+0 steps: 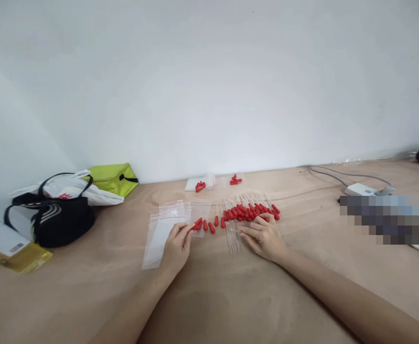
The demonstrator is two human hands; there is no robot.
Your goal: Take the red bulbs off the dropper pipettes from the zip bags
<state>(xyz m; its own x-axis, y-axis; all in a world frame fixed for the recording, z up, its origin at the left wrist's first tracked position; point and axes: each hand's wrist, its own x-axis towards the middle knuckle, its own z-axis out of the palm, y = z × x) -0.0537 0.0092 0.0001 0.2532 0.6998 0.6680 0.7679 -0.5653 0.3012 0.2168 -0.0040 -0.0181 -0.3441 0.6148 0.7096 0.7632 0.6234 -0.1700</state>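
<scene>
My left hand [176,246] is closed, pinching red rubber dropper bulbs [197,224] between thumb and fingertips; exactly how many I cannot tell. Loose red bulbs [211,228] lie just right of those fingertips. Over the near right side of a heap of red-bulbed droppers [243,211] rests my right hand [267,237], its fingers apart and touching the heap's edge. Thin clear tubes [234,243] stick out from the heap toward me, beside the right fingertips. Clear zip bags [159,234] lie flat under and beside my left hand.
Two more bags with red bulbs [200,186] [235,179] lie near the wall. A black bag [62,222], a white plastic bag [102,195] and a lime-green bag [109,177] stand at the left. A white power strip [360,190] with grey cable sits right, beside a blurred-out object.
</scene>
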